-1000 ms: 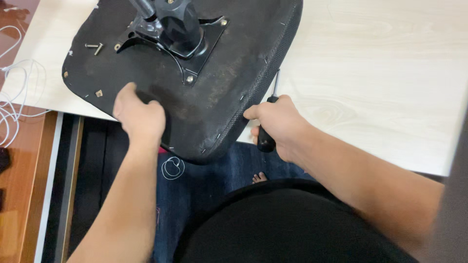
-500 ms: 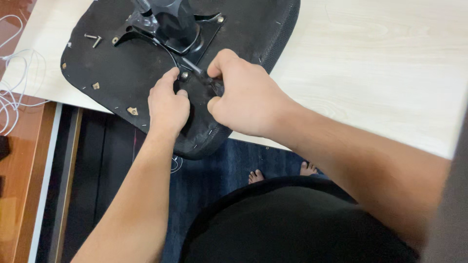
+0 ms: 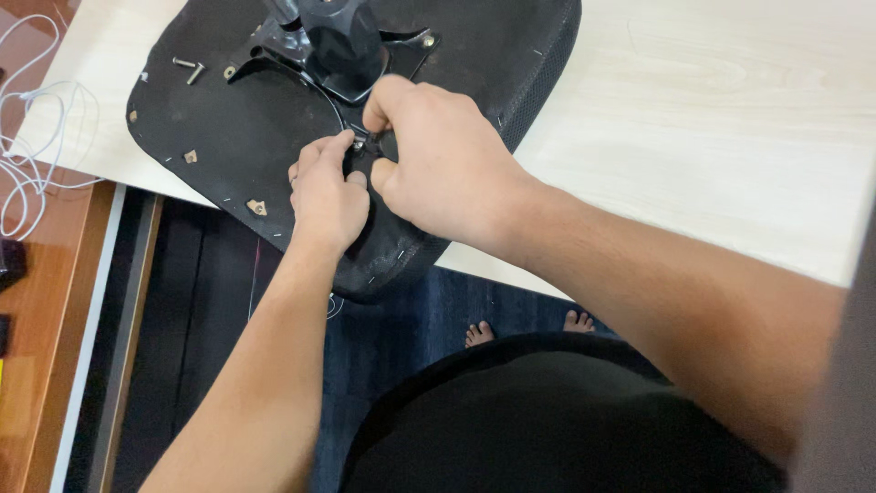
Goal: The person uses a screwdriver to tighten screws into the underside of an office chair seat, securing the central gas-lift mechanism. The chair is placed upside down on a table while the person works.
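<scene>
left hand (image 3: 327,196) pinching bolt (image 3: 359,143) | right hand (image 3: 438,164) gripping screwdriver (image 3: 381,137) | chair seat (image 3: 237,137)

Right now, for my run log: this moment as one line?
left hand on bracket corner | right hand pinching screw there | upturned chair seat on table

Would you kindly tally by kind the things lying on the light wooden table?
Upturned black chair seat with its black metal mounting plate: 1
Loose screws lying on the seat: 2
White cable at the table's left edge: 1
Total: 4
</scene>
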